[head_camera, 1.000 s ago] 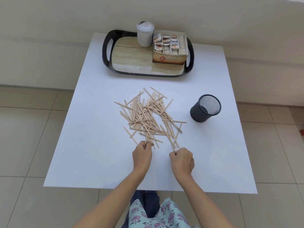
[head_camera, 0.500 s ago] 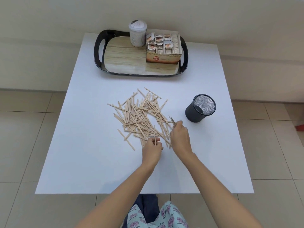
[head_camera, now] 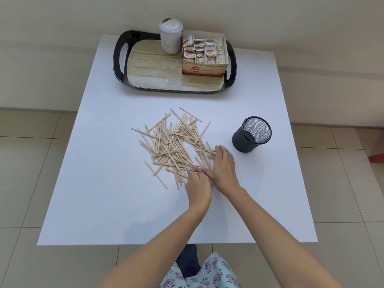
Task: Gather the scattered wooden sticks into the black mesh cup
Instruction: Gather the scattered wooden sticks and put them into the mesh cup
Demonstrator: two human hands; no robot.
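Several thin wooden sticks [head_camera: 172, 144] lie in a loose pile at the middle of the white table [head_camera: 104, 194]. The black mesh cup [head_camera: 247, 140] stands upright and empty to the right of the pile. My left hand [head_camera: 198, 185] is at the pile's near edge, its fingers curled and pinching a few sticks. Beside it, my right hand [head_camera: 224, 167] lies palm down on the pile's right side, fingers fairly straight and resting on the sticks. It sits a short way left of the cup. The sticks under both hands are hidden.
A black tray [head_camera: 117, 59] with a wood-grain floor sits at the table's far edge. It holds a white lidded jar [head_camera: 170, 36] and an open box of tea bags [head_camera: 204, 56]. Tiled floor surrounds the table.
Both hands moved forward into the pile over the last second. My right hand, which pinched one stick half a second ago, now lies flatter on the sticks, closer to my left hand.
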